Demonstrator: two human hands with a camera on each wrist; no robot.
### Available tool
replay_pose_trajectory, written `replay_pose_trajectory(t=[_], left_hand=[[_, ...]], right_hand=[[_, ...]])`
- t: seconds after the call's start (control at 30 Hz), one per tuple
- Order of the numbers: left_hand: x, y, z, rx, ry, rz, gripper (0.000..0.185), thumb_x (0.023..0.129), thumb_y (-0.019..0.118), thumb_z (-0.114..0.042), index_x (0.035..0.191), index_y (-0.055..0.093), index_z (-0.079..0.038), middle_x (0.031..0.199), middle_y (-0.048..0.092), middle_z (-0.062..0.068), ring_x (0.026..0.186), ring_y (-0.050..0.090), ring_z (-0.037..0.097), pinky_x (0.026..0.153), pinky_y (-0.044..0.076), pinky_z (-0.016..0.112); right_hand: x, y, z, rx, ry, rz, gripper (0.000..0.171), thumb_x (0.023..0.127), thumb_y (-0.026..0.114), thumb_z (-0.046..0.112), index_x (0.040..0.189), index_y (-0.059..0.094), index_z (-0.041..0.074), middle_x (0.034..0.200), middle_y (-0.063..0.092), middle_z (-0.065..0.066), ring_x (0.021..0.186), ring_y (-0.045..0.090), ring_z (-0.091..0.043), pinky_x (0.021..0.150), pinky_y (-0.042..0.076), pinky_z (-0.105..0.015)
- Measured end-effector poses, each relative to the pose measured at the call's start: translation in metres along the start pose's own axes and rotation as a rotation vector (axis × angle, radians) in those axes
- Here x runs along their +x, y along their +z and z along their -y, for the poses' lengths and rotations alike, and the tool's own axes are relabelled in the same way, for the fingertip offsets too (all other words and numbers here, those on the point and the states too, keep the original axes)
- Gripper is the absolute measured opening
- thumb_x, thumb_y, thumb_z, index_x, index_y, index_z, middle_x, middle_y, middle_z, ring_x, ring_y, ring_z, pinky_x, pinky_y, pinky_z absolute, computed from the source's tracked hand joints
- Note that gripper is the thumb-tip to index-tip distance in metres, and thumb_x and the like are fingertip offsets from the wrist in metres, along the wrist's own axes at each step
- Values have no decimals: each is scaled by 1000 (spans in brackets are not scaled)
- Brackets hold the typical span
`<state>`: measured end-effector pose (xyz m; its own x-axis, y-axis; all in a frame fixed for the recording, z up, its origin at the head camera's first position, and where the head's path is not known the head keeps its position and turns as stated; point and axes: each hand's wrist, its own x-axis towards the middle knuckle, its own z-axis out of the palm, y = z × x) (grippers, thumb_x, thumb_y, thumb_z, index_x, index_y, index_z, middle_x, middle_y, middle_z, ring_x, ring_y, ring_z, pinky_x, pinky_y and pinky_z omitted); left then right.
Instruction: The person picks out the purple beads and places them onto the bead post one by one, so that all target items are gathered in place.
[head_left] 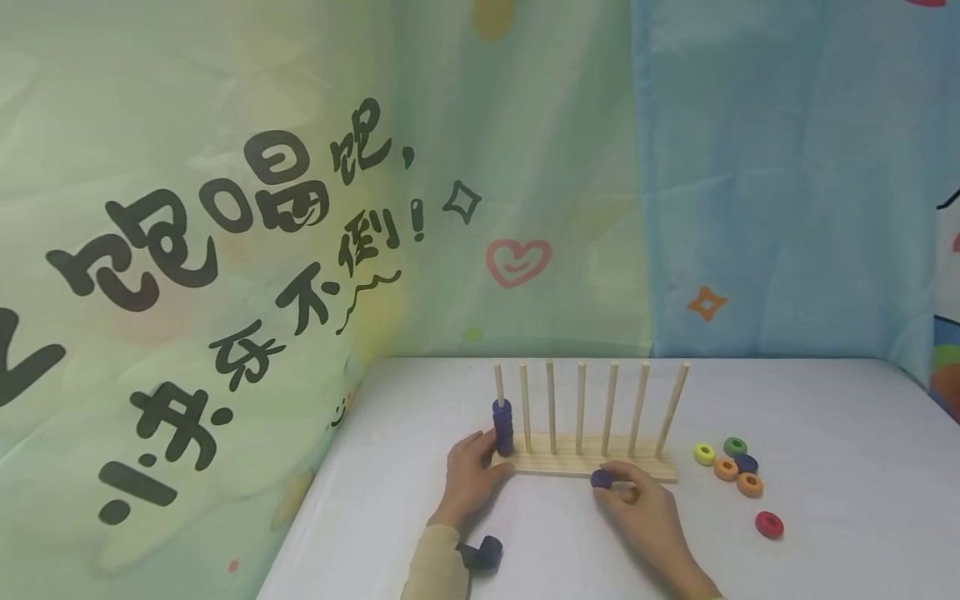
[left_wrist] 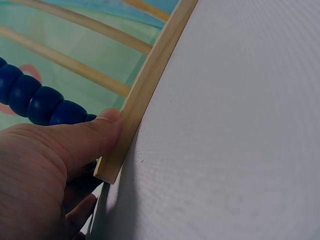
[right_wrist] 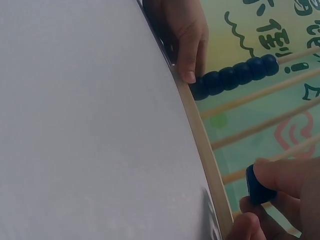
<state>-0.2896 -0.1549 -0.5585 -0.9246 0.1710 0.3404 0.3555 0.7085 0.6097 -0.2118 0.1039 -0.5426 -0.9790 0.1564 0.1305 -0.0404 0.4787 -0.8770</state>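
Observation:
A wooden peg rack with a row of upright pegs stands on the table. Its leftmost peg carries a stack of dark blue beads. My left hand grips the left end of the base, thumb on the front edge and the other fingers behind, partly hidden. Between thumb and fingers my right hand pinches one dark blue bead. In the head view this bead overlaps the front edge of the base, right of its middle. The other pegs are bare.
Right of the rack lie a yellow bead, a green bead, a blue bead and two orange ones. A red bead lies nearer the front. Printed curtains hang behind and left of the white table.

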Motion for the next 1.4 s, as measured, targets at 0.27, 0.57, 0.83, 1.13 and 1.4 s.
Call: replay_pose_trajectory(t=[0.27,0.57,0.83,1.13,1.4], left_hand=[[-1,-2,-1,-22,-60,26,58,73,71,-34,126,54,-18,123,58,2,120,44,27,103,23,50],[-1,1,-1,-30,-64,38,58,73,71,-36,127,53,-24,123,57,-3,122,43,25,104,22,50],[1,0,-3,-12,-46,21,57,73,71,-34,126,54,-23,122,59,-2,120,44,26,103,24,50],[0,-1,-2,-3,-45,24,59,73,71,-35,127,54,-20,122,58,-1,121,44,26,104,24,50],[-1,3,0,-16,-60,17,57,73,71,-36,126,54,-22,123,58,0,121,43,28,103,23,52]], right_hand=[[1,9,11,29,-70,21,38,73,74,16,109,62,15,99,66,-6,50,52,-6,44,43,-21],[8,19,28,18,-126,60,36,73,74,17,107,63,15,96,64,0,48,48,-6,40,41,-20],[17,24,49,1,-182,70,39,75,73,22,112,60,17,95,64,4,49,48,-6,39,41,-21],[24,25,69,-10,-219,53,35,74,74,21,106,63,15,92,64,5,49,46,-8,38,38,-21],[30,21,84,-34,-329,33,31,75,73,25,104,64,20,92,64,7,55,50,-8,41,39,-21]])
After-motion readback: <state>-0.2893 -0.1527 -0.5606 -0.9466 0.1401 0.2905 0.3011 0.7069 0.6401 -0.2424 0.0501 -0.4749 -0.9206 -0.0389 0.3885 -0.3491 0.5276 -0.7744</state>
